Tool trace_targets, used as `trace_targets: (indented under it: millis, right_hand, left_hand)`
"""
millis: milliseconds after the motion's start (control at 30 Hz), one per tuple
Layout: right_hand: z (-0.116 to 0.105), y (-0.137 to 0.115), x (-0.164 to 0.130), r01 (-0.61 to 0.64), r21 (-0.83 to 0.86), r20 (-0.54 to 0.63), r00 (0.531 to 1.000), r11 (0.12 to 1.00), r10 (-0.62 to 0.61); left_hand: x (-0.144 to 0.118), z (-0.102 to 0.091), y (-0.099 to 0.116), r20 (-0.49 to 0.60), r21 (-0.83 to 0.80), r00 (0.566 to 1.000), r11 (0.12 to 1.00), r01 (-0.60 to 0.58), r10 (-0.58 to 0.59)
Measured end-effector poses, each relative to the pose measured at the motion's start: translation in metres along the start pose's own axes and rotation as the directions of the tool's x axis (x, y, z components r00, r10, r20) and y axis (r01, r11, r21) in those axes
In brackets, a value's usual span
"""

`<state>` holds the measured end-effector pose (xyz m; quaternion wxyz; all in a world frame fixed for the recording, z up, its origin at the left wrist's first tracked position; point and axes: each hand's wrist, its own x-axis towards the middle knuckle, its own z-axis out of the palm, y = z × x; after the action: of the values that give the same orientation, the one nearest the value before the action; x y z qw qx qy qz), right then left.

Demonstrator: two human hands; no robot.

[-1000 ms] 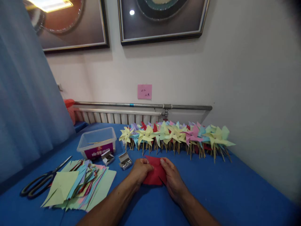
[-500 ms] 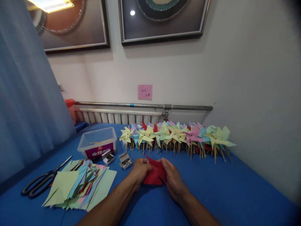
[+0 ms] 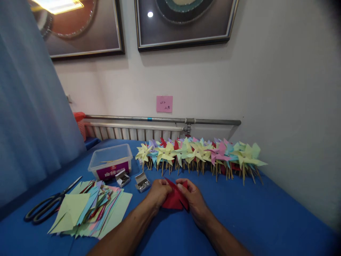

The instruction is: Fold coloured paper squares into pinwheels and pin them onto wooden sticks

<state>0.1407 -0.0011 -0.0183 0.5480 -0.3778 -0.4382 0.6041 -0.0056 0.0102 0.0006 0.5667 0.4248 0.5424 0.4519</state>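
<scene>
A red paper square with slits cut in it is held between both hands above the blue table. My left hand pinches its left side, fingers closed. At the right side, my right hand has its thumb and fingers closed on a corner that folds toward the middle. Just beyond the left hand, a small open box holds shiny metal pins. A second small box with dark contents stands beside it. To the left lies a pile of cut coloured paper.
Black-handled scissors lie left of the pile. A clear plastic tub with thin sticks stands behind it. Several paper pinwheels on sticks form a row at the back, near the radiator. A blue curtain hangs at left.
My right thumb and fingers have shifted on the red paper and its right corner is now bent inward. The left hand has hardly moved.
</scene>
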Motion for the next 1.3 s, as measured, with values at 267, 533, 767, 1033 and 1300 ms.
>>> trace_targets:
  millis: [267,533,767,1033,1300]
  right_hand:
    - [-0.003,0.007,0.007,0.044,-0.235,-0.01,0.999,0.971,-0.047]
    - [0.0,-0.005,0.001,0.102,-0.281,0.065,0.994,0.954,-0.087]
    - [-0.005,-0.005,0.005,0.109,-0.23,0.05,0.994,0.967,-0.1]
    - [0.0,-0.01,-0.001,0.036,-0.065,0.033,0.999,0.997,-0.034]
    - [-0.003,-0.003,0.002,0.041,-0.163,0.066,0.997,0.986,-0.031]
  left_hand:
    - [-0.002,0.0,0.003,-0.005,0.001,1.0,1.0,0.017,-0.017]
    - [-0.003,0.002,0.003,0.022,0.026,0.999,0.999,0.035,-0.036]
    - [-0.002,0.002,0.0,0.04,0.048,0.999,0.999,0.012,-0.014]
    - [-0.006,0.002,0.005,0.008,0.038,1.0,0.999,0.013,-0.013]
    - [-0.005,0.0,0.003,0.03,0.057,1.0,0.998,0.0,-0.002]
